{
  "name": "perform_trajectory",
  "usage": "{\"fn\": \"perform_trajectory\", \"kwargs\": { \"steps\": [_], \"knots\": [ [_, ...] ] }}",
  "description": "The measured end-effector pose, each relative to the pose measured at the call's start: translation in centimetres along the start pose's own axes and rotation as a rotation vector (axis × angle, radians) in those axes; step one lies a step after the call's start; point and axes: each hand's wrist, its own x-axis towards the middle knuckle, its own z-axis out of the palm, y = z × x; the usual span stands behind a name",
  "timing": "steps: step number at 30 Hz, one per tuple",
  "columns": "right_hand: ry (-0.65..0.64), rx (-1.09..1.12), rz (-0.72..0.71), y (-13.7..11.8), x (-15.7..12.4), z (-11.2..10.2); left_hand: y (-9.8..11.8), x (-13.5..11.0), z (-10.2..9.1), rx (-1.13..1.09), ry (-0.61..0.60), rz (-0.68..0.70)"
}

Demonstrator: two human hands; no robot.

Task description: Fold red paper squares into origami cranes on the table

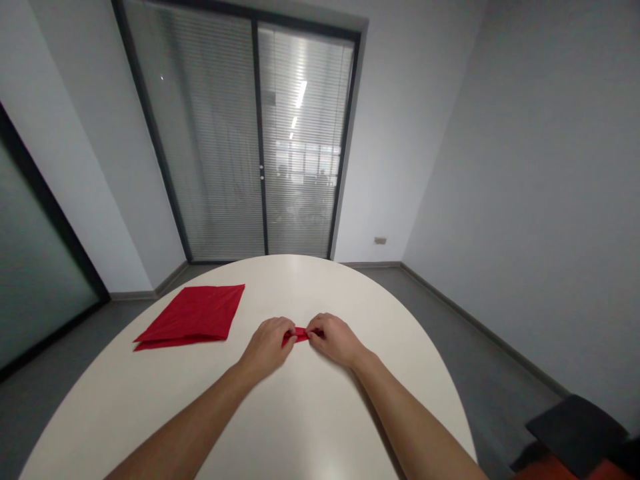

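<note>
A small red folded piece, thin like the sheet to its left, lies low over the round table. My left hand pinches its left end between thumb and fingers. At the right end, my right hand grips it the same way. Only a short stretch of red shows between the two hands; the fingers cover the rest. I cannot tell whether it is paper or cloth. To the left of my left hand rests a larger red folded sheet, creased, its layers slightly parted along the near edge.
The table's curved far edge faces a glass partition with blinds. A grey wall rises on the right, with a small wall socket low on the far wall. A dark chair stands at the lower right, beside the table.
</note>
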Motion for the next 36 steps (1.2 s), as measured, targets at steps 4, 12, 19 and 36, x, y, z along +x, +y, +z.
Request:
{"fn": "perform_trajectory", "kwargs": {
  "steps": [4,12,19,36],
  "knots": [
    [0.003,0.026,0.011,0.2,0.0,0.1,0.0,0.0,0.0,0.003,-0.003,0.011],
    [0.015,0.009,0.01,0.4,0.0,0.2,-0.1,0.0,0.0,0.041,0.03,0.023],
    [-0.013,0.019,-0.042,0.8,0.0,0.4,-0.3,0.0,0.2,0.045,0.028,-0.033],
    [-0.025,0.115,0.056,2.7,0.0,0.0,-0.2,-0.2,-0.1,0.039,-0.016,-0.078]
  ]
}}
